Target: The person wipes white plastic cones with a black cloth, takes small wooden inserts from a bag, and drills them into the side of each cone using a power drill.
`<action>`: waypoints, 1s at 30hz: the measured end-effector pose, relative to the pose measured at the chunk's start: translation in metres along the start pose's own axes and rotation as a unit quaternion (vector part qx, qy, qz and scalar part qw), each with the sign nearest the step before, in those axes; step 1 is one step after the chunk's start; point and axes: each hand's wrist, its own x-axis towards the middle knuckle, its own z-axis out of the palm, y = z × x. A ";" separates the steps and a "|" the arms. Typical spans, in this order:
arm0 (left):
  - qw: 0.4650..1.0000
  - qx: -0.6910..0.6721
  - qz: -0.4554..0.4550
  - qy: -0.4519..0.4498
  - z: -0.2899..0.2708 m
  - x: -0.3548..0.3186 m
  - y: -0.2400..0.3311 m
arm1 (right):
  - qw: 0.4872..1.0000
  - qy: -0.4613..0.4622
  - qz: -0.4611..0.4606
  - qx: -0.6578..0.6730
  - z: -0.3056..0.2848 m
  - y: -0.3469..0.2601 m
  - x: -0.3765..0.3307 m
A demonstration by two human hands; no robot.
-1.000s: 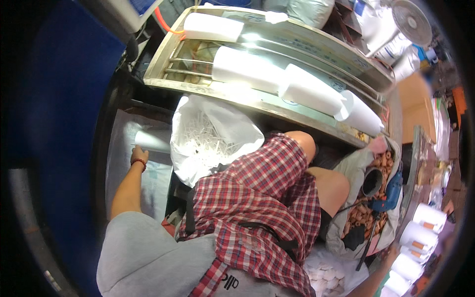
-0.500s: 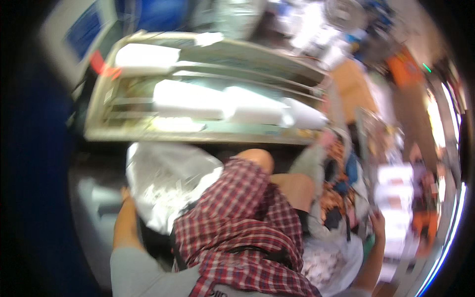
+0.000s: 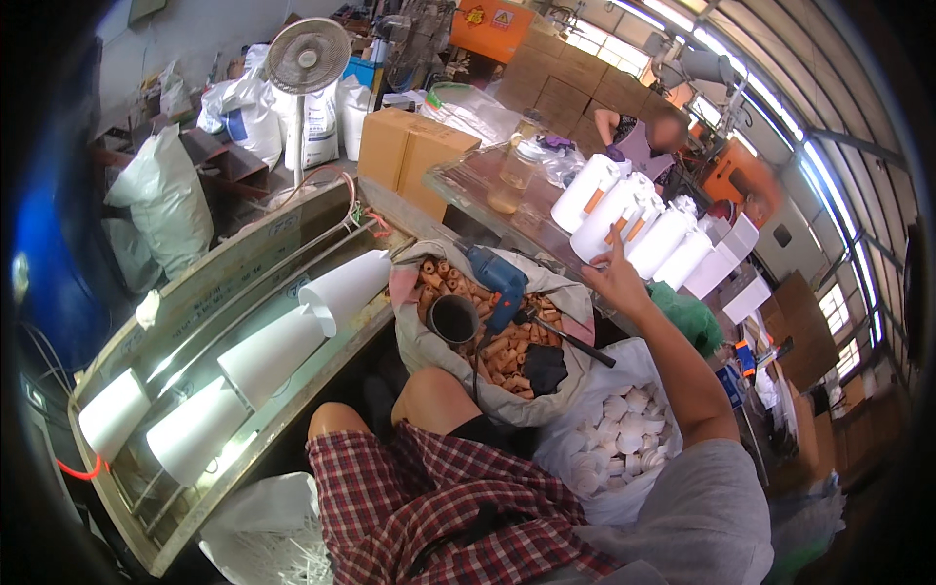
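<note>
My right hand (image 3: 616,277) reaches out to the table at the right, fingers stretched and apart, against the nearest of several white cylinders (image 3: 600,234). These stand in a row, and some show an orange strip. I cannot make out a grip on any of them. My left hand is out of view. In front of my knees a cloth sack (image 3: 414,336) holds many short orange-brown tubular pieces (image 3: 502,351), with a blue power drill (image 3: 505,283) and a dark round cup (image 3: 453,319) on top. Beside it, a white plastic bag (image 3: 556,444) contains small white pieces (image 3: 624,429).
A long trough (image 3: 200,512) at the left carries several white tapered sleeves (image 3: 273,356) on rods, lit from below. A cardboard box (image 3: 405,161), a pedestal fan (image 3: 308,57) and white sacks stand beyond. Across the table (image 3: 468,185) is another person (image 3: 648,136). A bag of white strips (image 3: 268,531) lies low left.
The view has swung to the right and sharpened. My right arm has gone from down at my side to stretched out at the table's cylinders. My left hand has left the picture.
</note>
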 end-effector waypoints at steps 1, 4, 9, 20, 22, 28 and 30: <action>0.987 -0.147 0.048 0.044 -0.018 -0.012 0.023 | 0.997 0.046 0.011 0.064 -0.006 0.003 0.003; 0.890 -0.406 0.198 0.061 -0.072 -0.053 0.099 | 0.959 0.162 0.071 0.223 -0.021 0.015 0.025; 0.829 -0.488 0.271 0.025 -0.117 -0.086 0.171 | 0.953 -0.019 0.072 0.294 0.009 0.005 0.021; 0.836 -0.498 0.228 0.029 -0.126 -0.102 0.186 | 0.886 -0.288 -0.322 0.170 0.125 -0.165 -0.071; 0.836 -0.507 0.207 0.031 -0.123 -0.105 0.179 | 0.820 -0.392 -0.397 0.130 0.092 -0.228 -0.093; 0.742 -0.643 0.187 -0.034 -0.115 -0.091 0.175 | 0.641 -0.072 -0.656 0.392 0.174 -0.278 -0.218; 0.641 -0.750 0.146 -0.075 -0.100 -0.080 0.166 | 0.603 -0.062 -0.657 0.448 0.170 -0.287 -0.231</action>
